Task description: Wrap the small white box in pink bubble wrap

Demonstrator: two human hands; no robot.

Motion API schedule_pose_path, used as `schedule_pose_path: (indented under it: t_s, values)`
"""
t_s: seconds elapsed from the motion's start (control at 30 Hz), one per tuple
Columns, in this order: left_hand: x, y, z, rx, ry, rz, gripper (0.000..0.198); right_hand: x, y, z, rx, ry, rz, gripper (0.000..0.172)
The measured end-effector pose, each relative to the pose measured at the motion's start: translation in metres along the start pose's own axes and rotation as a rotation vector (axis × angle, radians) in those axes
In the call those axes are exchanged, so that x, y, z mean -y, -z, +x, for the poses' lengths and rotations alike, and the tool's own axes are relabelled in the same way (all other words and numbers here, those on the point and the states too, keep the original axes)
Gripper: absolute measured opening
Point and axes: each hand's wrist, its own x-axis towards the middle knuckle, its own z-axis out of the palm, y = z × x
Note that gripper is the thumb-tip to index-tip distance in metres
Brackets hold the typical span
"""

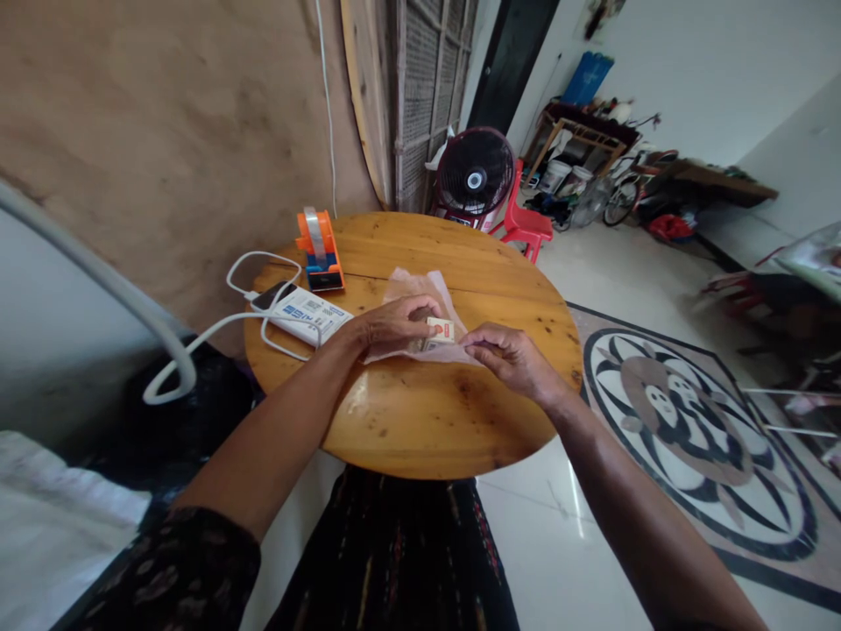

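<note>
On the round wooden table, a thin pale pink sheet (445, 296), either plastic or paper, lies spread and wrinkled. A small cream box (445, 329) with a red label rests on it. My left hand (402, 322) reaches over the sheet from the left, its fingers and thumb closed on the box's left side and covering part of it. To the right of the box, my right hand (507, 352) pinches the sheet's right edge between thumb and fingertips.
An orange tape dispenser (320, 250) stands at the table's (420, 429) back left. Nearer lies a white printed box (312, 315) with a white cable (227, 317) looping over it. Beyond the table are a black fan (477, 175) and a red chair (527, 223).
</note>
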Motion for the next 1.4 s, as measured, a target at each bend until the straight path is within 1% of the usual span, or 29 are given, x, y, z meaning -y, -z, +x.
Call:
schedule_pose_path:
  t_s: [0.17,0.33,0.47,0.6,0.67,0.73,0.83,0.93,0.97,1.03,1.07,1.1,1.13,1.17,1.2,1.27,1.4]
  values:
    - [0.002,-0.002,0.0,-0.002,0.013,-0.043,0.033,0.001,-0.009,0.013,-0.088,-0.084,0.097,0.021]
    - [0.007,0.003,0.006,0.053,-0.05,-0.069,0.034,-0.01,-0.015,0.023,-0.159,-0.159,0.105,0.023]
    - [0.012,0.005,0.009,0.071,-0.04,-0.067,0.034,-0.014,-0.019,0.026,-0.188,-0.224,0.072,0.022]
    - [0.019,0.005,0.011,0.099,-0.027,-0.078,0.036,-0.017,-0.026,0.029,-0.271,-0.288,0.062,0.021]
    - [0.022,0.006,0.012,0.113,-0.046,-0.081,0.035,-0.02,-0.031,0.03,-0.315,-0.319,0.076,0.021]
    - [0.022,0.008,0.012,0.102,-0.073,-0.067,0.032,-0.023,-0.036,0.031,-0.345,-0.344,0.114,0.019]
    - [0.02,0.01,0.011,0.04,-0.104,-0.024,0.031,-0.027,-0.043,0.032,-0.376,-0.384,0.171,0.017]
    - [0.013,0.011,0.009,0.005,-0.117,-0.008,0.039,-0.031,-0.048,0.032,-0.4,-0.392,0.183,0.017]
    - [0.009,0.011,0.008,-0.005,-0.096,-0.029,0.046,-0.031,-0.049,0.033,-0.401,-0.384,0.184,0.017]
    - [0.0,0.012,0.003,-0.046,0.014,-0.119,0.065,-0.032,-0.049,0.033,-0.4,-0.371,0.184,0.017]
    - [-0.005,0.013,0.0,-0.076,0.04,-0.146,0.07,-0.032,-0.049,0.033,-0.401,-0.37,0.182,0.016]
    - [-0.01,0.015,-0.004,-0.105,0.018,-0.151,0.07,-0.031,-0.049,0.033,-0.402,-0.37,0.176,0.016]
    - [-0.015,0.016,-0.008,-0.136,-0.046,-0.111,0.064,-0.031,-0.049,0.033,-0.403,-0.369,0.168,0.015]
    - [-0.02,0.018,-0.012,-0.13,-0.086,-0.046,0.056,-0.031,-0.049,0.033,-0.404,-0.367,0.16,0.014]
    - [-0.024,0.019,-0.015,-0.109,-0.086,0.009,0.05,-0.03,-0.048,0.032,-0.403,-0.364,0.155,0.014]
    - [-0.028,0.019,-0.018,-0.091,-0.004,0.115,0.044,-0.029,-0.048,0.032,-0.393,-0.355,0.15,0.013]
    - [-0.027,0.011,-0.013,-0.153,0.085,0.278,0.032,-0.029,-0.048,0.032,-0.393,-0.338,0.15,0.013]
